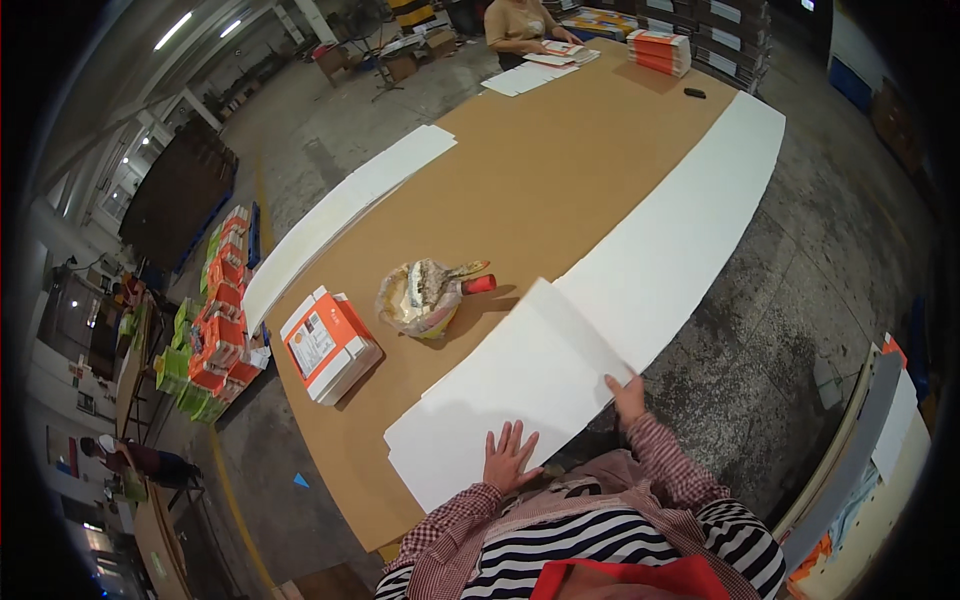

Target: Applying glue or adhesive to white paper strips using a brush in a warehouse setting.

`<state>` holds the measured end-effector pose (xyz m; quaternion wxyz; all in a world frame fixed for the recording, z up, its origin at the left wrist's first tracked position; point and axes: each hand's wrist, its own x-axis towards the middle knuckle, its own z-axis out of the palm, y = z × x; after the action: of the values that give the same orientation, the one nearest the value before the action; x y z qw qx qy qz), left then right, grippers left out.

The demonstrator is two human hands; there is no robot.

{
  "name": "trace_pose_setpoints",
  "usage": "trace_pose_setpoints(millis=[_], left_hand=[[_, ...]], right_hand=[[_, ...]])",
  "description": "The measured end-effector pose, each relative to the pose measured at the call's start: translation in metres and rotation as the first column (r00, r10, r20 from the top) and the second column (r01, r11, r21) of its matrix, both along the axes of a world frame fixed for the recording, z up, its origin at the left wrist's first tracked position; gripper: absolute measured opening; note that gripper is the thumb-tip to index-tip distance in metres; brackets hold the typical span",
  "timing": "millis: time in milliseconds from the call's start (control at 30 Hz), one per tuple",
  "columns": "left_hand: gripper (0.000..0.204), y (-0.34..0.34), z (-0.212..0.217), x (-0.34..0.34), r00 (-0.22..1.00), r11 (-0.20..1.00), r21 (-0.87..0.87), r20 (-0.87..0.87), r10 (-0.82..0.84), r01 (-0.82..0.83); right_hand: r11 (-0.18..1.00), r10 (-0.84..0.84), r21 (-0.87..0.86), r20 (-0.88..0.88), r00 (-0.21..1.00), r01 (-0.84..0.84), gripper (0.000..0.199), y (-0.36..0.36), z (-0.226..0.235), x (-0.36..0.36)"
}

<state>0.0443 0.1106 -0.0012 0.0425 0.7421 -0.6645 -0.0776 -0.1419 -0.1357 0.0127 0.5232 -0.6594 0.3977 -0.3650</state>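
A large white cardboard sheet [520,375] lies at the near edge of the brown table, its right part raised off the white layer below. My left hand [511,458] rests flat on it with fingers spread. At the sheet's right near corner, my right hand [628,397] pinches the edge, thumb on top and the other fingers mostly hidden. Beyond the sheet stands a plastic-lined bowl [408,315] of pale paste. A brush [428,284] lies across the bowl, and a red-handled tool [478,284] sticks out to the right.
An orange-and-white stack of folded cartons [328,350] sits left of the bowl. White sheets [350,200] line the table's far left edge, and more white board [680,225] runs along the right edge. A co-worker [520,30] handles cartons at the far end, near a small black object [695,93].
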Motion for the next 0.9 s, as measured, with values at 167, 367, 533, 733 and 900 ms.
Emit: trace_pose_setpoints(millis=[167,367,533,733,900], left_hand=[[0.076,-0.002,0.004,0.001,1.000,1.000,0.010,0.001,-0.006,0.006],[0.076,0.015,0.000,-0.004,0.999,0.999,-0.008,0.003,0.040,-0.040],[0.078,0.022,0.000,-0.007,1.000,1.000,0.015,0.011,0.024,-0.024],[0.085,0.010,0.013,0.002,0.999,0.999,-0.035,-0.051,0.010,-0.012],[0.099,-0.010,0.008,0.002,0.999,0.999,0.008,-0.026,0.033,-0.033]], right_hand=[[0.654,-0.118,0.719,0.403,0.908,-0.235,0.060,-0.029,-0.006,0.005],[0.968,0.087,-0.236,-0.026,0.996,-0.091,0.035,0.023,0.028,0.015],[0.830,-0.153,0.545,0.017,0.988,0.119,0.063,-0.018,-0.062,0.001],[0.910,-0.039,0.414,0.071,0.997,0.006,0.039,-0.071,-0.054,-0.010],[0.992,0.109,0.096,-0.343,0.933,-0.081,0.036,-0.104,-0.029,-0.005]])
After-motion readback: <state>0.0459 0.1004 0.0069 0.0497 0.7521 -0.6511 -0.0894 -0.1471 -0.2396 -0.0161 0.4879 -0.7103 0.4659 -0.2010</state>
